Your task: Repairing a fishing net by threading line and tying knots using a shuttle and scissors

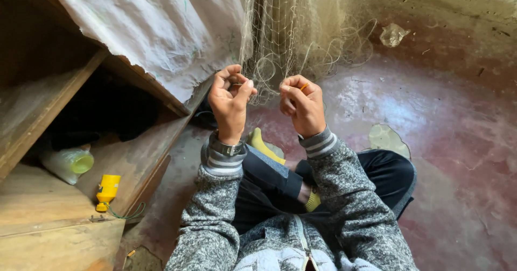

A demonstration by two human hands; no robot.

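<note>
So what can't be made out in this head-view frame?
- Left hand: curled fingers hide what it pinches of the net.
- Right hand: only an orange tip shows; the fist covers the rest.
- Net's top: cut off by the upper edge.
- Under the wooden shelf: too dark to read.
- Pale bottle: contents unclear.

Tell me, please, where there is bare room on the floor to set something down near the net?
Bare floor lies right of the right hand, between the knee and wall. Crowded: the net before both hands, and the left hand beside wooden shelves.
</note>
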